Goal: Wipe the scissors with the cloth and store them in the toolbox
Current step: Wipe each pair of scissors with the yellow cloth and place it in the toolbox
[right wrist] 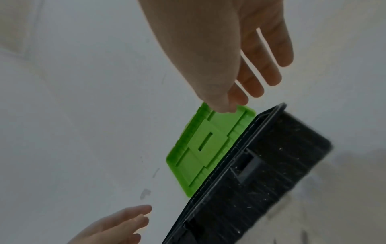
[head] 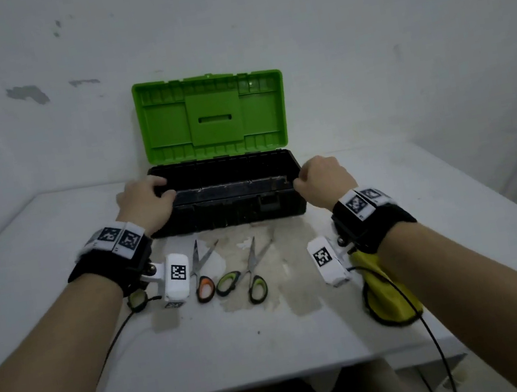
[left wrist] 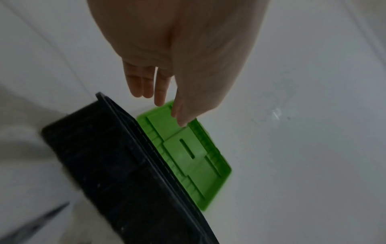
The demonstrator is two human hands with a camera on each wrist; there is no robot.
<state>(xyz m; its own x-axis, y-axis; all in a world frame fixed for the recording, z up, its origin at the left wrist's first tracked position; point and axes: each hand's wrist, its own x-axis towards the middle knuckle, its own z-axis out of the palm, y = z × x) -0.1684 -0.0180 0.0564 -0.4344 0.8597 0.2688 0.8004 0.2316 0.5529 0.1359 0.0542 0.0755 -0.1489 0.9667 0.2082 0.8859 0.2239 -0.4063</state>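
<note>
Forearms reached forward from the near edge of the white table [head: 51, 230], each with a black wrist strap bearing printed markers and a white camera block hanging below it. Under the right forearm lay the yellow cloth [head: 388, 297], bunched near the table's right front. Between the two wrists, on a stained patch of the tabletop, lay two pairs of scissors with their blades pointing away: the orange-handled scissors [head: 202, 275] on the left and the green-handled scissors [head: 252, 273] just to their right, both with blades parted. A further dark loop showed beside the left camera block; what it belonged to could not be told.

Just beyond the scissors stood the toolbox [head: 235, 206], black in the body, with its green lid [head: 212, 116] raised upright against the wall [head: 358, 25]. The inside of the box was too dark to make out.

At the box's left end was the left hand [head: 145, 199], its fingers bent near the rim; the wrist view showed them loosely extended and holding nothing, apart from the box edge. At the right end was the right hand [head: 322, 176], knuckles up, with fingers relaxed and spread in the wrist view, also empty. Whether either hand touched the rim could not be told.
</note>
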